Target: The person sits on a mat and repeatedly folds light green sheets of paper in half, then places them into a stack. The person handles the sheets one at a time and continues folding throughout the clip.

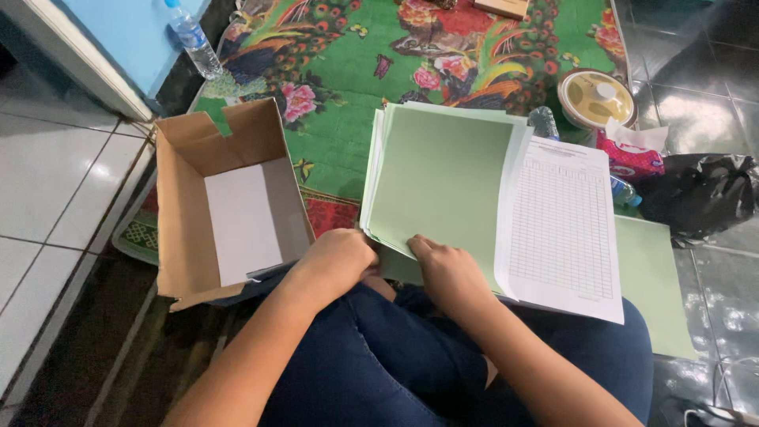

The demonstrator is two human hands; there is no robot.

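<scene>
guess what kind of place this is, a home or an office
Probably a home floor, not an office: the person sits on grey floor tiles beside a green flowered floor mat, with a round lidded food container and a clear plastic water bottle nearby.

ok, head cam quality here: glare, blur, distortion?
Head view: mostly sharp; the green sheets and white gridded form are evenly lit, grid lines readable. Glare patches on the dark wet-looking tiles at right. Left hand and right hand slightly soft, no strong shadows. Wide-angle bend shows along the cardboard box and floor tile lines at left.
</scene>
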